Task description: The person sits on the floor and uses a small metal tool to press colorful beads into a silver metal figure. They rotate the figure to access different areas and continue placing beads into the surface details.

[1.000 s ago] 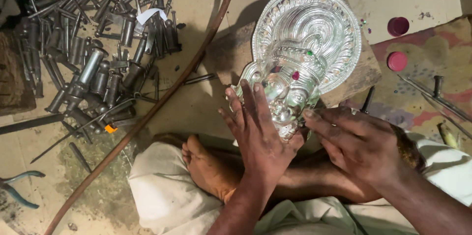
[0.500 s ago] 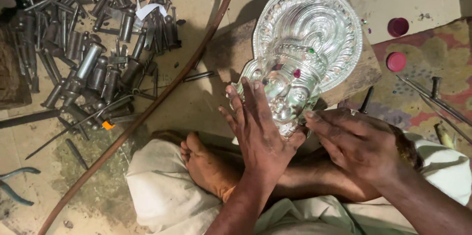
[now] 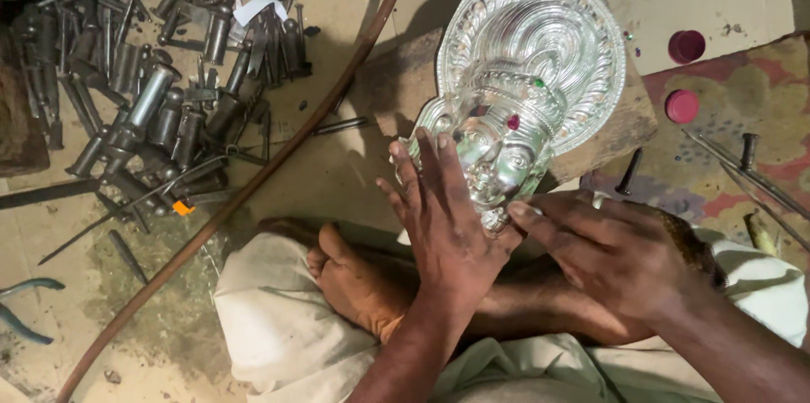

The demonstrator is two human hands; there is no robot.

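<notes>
Both hands rest on a shiny silver mask plaque (image 3: 527, 91), an embossed face with a wide, ridged halo behind it and small red and green stones set at the brow. His left hand (image 3: 447, 217) lies flat and spread over the lower left side of the face, fingers (image 3: 422, 168) stretched out and pressing on the metal, gripping nothing. His right hand (image 3: 620, 251) comes in from the right with loosely bent fingers, its fingertips touching the chin end of the plaque; it clasps nothing that I can see.

The plaque lies tilted on a wooden block (image 3: 629, 120) on the floor, just in front of his folded legs. A bare foot (image 3: 359, 281) shows under the left forearm, wrapped about with white cloth (image 3: 283, 331).

To the left, well apart from the plaque, is a heap of dark steel punches (image 3: 160, 74). A long curved rod (image 3: 278, 158) runs between that heap and the block. Two red caps (image 3: 683, 74) sit on the floor to the right, near a patterned mat (image 3: 742, 141).
</notes>
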